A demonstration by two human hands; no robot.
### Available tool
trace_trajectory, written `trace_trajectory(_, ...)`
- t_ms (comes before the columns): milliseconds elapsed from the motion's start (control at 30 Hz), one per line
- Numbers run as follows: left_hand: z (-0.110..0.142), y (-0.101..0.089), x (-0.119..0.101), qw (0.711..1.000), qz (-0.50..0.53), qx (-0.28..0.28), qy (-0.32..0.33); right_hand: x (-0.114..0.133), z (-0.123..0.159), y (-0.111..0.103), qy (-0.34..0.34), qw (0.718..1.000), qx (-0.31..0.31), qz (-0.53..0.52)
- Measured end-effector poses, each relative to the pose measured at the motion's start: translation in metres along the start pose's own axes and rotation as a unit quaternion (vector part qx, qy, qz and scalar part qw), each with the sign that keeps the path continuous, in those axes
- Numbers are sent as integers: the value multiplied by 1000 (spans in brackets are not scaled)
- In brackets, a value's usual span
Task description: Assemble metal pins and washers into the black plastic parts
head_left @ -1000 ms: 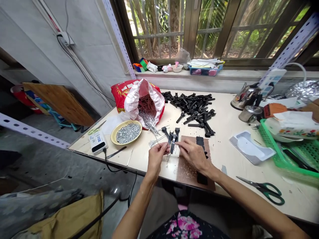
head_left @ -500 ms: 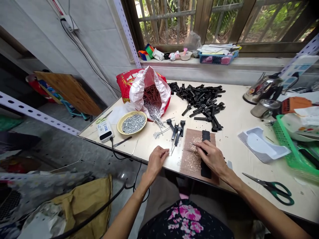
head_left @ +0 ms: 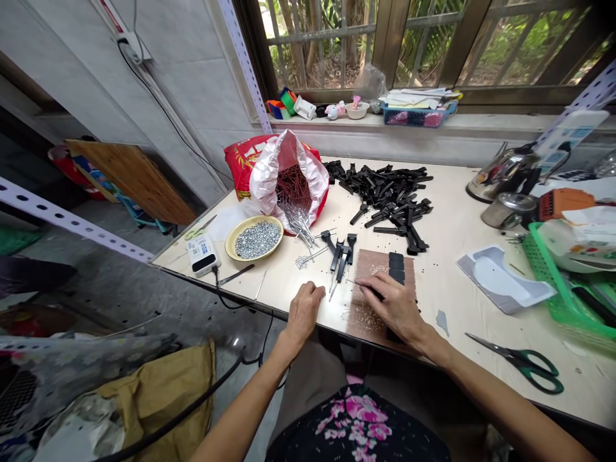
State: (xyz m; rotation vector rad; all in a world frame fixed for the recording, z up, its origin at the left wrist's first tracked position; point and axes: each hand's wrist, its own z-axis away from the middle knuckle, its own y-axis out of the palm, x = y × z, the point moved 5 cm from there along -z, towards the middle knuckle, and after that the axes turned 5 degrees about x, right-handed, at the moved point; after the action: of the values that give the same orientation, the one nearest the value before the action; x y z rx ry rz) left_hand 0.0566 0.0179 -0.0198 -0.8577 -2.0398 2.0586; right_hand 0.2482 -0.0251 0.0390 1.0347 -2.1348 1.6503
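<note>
My right hand (head_left: 393, 307) is closed around a thin tool with a slim metal tip (head_left: 350, 280). It is above a brown board (head_left: 366, 321) on which a row of black pads (head_left: 396, 263) lies. My left hand (head_left: 307, 309) rests near the table's front edge, fingers curled together; whatever is in them is hidden. Just beyond, between the hands, several black plastic parts (head_left: 342, 262) lie with thin metal rods sticking out toward me. Loose metal pins (head_left: 312, 258) are scattered left of these parts.
A red and white sack (head_left: 315, 173) of rods stands behind a yellow dish (head_left: 231, 240) of small metal pieces. A heap of black parts (head_left: 385, 189) lies at the back. Scissors (head_left: 522, 362), a green basket (head_left: 553, 289) and a kettle (head_left: 498, 176) are on the right.
Both hands were close together at the black parts. My left hand has drawn back toward the table edge; my right went right over the board, then slightly back left with the tool.
</note>
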Motion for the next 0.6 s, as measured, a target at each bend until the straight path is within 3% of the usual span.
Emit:
trace_trajectory(100,-2,-4,2,992,124,-16,-23,9,-4,2,1,1000,9,18)
trace_trajectory(167,-3,-7,6,951,296,-35,-82,15,-7,3,0,999,18,31)
trace_trajectory(233,-3,-6,7,848,506,-30,-156,22,-9,5,-5,999,21,45)
trace_trajectory(333,-1,-3,-7,646,734,9,-212,29,-13,7,-17,997,17,70)
trace_trajectory(400,-1,-6,-17,571,793,23,-210,32,-15,7,-23,996,13,85)
trace_trajectory(467,-1,-10,-24,545,812,25,-208,34,-16,6,-25,995,12,99)
trace_trajectory(600,-2,-13,-30,547,809,15,-215,37,-15,2,-35,992,11,124)
